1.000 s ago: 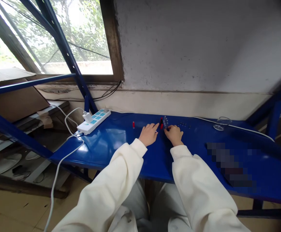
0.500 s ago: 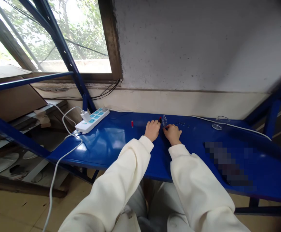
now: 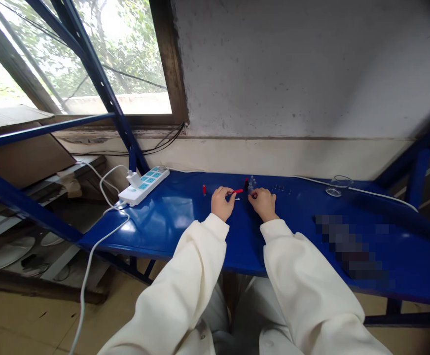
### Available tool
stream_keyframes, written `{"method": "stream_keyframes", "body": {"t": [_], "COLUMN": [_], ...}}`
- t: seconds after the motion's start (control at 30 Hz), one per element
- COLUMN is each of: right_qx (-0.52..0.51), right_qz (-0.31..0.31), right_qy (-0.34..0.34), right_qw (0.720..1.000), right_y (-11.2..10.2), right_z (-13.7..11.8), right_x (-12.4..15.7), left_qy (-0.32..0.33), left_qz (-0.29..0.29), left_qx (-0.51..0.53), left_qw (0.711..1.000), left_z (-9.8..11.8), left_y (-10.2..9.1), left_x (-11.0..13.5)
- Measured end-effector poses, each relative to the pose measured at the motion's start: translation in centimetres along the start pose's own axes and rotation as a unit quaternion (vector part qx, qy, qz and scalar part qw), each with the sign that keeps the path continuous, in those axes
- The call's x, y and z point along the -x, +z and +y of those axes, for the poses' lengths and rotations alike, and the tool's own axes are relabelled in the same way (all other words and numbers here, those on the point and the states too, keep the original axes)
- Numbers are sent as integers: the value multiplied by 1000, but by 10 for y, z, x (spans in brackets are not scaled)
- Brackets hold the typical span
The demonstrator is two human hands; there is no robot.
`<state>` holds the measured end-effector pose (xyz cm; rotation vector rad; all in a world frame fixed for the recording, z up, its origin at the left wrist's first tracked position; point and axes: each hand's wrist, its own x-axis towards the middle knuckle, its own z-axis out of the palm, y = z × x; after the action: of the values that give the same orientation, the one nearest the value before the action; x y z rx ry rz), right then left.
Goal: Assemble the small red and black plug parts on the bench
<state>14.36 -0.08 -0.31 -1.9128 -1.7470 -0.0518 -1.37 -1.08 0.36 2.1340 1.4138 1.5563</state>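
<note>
Both my hands rest on a blue metal bench (image 3: 178, 222). My left hand (image 3: 222, 203) is closed in a pinch on a small red stick-like piece (image 3: 238, 191) that pokes out to the right of its fingers. My right hand (image 3: 264, 202) is curled with its fingertips at a small cluster of clear and dark parts (image 3: 251, 185); what it holds, if anything, is too small to make out. A tiny red cylinder (image 3: 204, 190) stands upright just left of my left hand.
A white power strip (image 3: 144, 185) with a plugged-in adapter and trailing white cable lies at the bench's left end. A row of tiny dark parts (image 3: 281, 188) and a clear glass dish (image 3: 339, 186) sit to the right. A wall and window are behind.
My left hand drew back from the cluster toward me and now pinches a red piece. The right hand has stayed by the cluster.
</note>
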Motion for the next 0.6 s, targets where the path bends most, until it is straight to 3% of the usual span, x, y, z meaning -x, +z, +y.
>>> {"method": "stream_keyframes", "body": {"t": [0.17, 0.6], "right_qx": [2, 18], "right_qz": [-13, -23], "right_qy": [-111, -102], "right_qw": [994, 994], "right_y": [-7, -3], "right_z": [-9, -6], "right_x": [9, 9], "left_qy": [-13, 3], "left_qz": [2, 13], "left_qx": [6, 23], "left_qw": [1000, 1000], "left_z": [-1, 0], "left_y": [0, 0], "left_x": [1, 2]}}
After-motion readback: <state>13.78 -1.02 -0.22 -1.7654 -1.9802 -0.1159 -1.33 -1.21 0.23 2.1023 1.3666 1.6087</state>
